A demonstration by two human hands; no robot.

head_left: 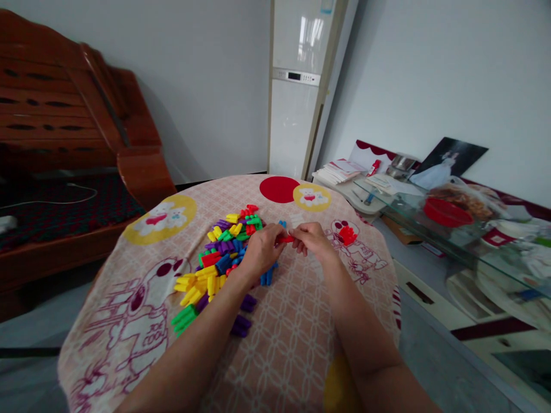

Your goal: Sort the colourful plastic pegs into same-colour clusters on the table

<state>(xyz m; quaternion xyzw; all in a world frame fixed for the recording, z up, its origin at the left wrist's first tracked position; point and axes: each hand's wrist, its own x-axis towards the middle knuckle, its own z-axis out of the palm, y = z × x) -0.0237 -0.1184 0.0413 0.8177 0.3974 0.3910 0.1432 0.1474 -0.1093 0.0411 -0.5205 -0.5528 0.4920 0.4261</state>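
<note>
Pinching red piece (287, 239): left hand (262, 248), right hand (311, 237); shape mostly hidden.

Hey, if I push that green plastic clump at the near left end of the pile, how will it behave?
The green plastic clump has firm-looking ridges, so it's probably stiff. It's small beside the left hand, so likely light. It lies low and flat, so it should slide rather than roll, though it might split if it's several pieces.

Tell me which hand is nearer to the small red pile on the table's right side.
Right. The right hand is just left of the red pile; the left hand is farther left, by the multicoloured heap.
</note>
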